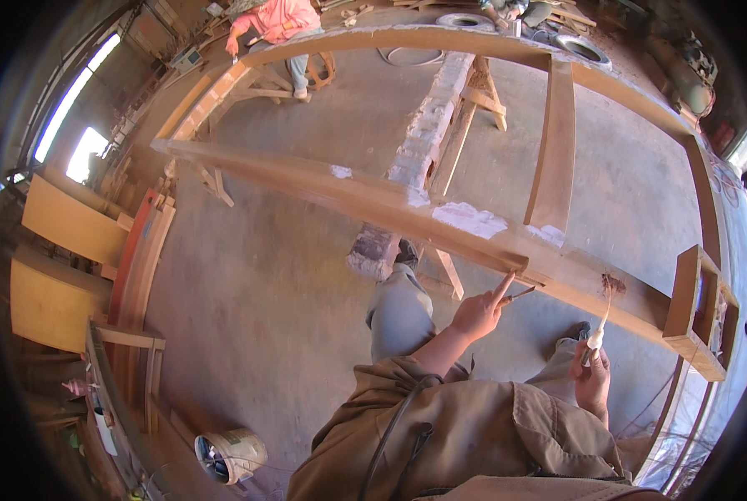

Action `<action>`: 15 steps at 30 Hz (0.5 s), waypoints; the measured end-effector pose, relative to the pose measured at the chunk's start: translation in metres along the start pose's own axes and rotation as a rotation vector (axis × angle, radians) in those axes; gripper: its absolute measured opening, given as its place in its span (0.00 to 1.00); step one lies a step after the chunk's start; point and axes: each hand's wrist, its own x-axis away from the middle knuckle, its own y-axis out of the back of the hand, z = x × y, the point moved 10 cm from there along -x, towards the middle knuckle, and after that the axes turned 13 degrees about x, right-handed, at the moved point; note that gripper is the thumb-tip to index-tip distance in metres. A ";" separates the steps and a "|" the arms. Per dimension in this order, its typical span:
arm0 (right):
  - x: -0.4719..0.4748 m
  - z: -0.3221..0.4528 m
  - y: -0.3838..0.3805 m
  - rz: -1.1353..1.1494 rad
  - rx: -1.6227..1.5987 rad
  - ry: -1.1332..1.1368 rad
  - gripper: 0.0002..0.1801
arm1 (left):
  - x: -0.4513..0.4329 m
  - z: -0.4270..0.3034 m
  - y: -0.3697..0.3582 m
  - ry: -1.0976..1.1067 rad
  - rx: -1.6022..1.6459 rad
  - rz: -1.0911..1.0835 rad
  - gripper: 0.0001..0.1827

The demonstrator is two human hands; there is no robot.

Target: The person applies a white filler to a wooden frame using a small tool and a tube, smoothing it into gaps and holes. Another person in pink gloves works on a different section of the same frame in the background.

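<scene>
A large wooden frame [323, 188] crosses in front of me, with pale filler patches [469, 219] on its near beam. My left hand [478, 314] is at the beam's near side, closed on the handle of a thin pointed tool [521, 293], one finger extended to the beam's edge. My right hand [592, 376] grips a small white bottle [596, 339] with a long thin nozzle. The nozzle's tip meets a dark reddish-brown spot [613, 285] on the beam. A short wooden piece [517, 261] lies along the beam beside my left finger.
A small open wooden box [693, 300] sits at the beam's right end. Trestles [486, 94] stand under the frame. A bucket [239, 454] is on the floor at lower left, near curved panels [60, 300]. A co-worker in pink [286, 22] is at the far left corner, another person [505, 12] beyond.
</scene>
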 end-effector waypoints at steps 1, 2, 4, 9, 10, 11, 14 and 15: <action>0.002 -0.001 0.001 -0.012 -0.005 -0.001 0.24 | 0.000 0.000 0.000 0.015 0.009 0.010 0.45; 0.001 -0.001 0.000 -0.015 -0.010 -0.001 0.24 | 0.000 -0.001 0.002 0.003 0.023 0.001 0.45; 0.001 -0.002 -0.002 -0.004 -0.010 -0.004 0.24 | 0.002 -0.003 0.004 -0.021 0.051 -0.019 0.45; 0.000 -0.003 -0.004 -0.010 0.027 0.000 0.25 | -0.001 0.002 -0.001 0.001 0.055 0.010 0.46; 0.000 -0.004 -0.004 -0.009 0.021 -0.007 0.25 | 0.000 0.002 0.000 0.013 0.060 0.018 0.46; 0.000 -0.006 -0.002 -0.007 0.015 -0.015 0.25 | 0.000 0.001 -0.001 -0.002 0.077 0.010 0.46; -0.001 -0.010 -0.005 -0.014 0.003 -0.034 0.25 | 0.001 -0.001 0.002 -0.017 0.069 -0.002 0.46; 0.000 -0.010 -0.004 -0.023 0.006 -0.039 0.25 | 0.001 0.001 0.001 -0.010 0.063 0.002 0.46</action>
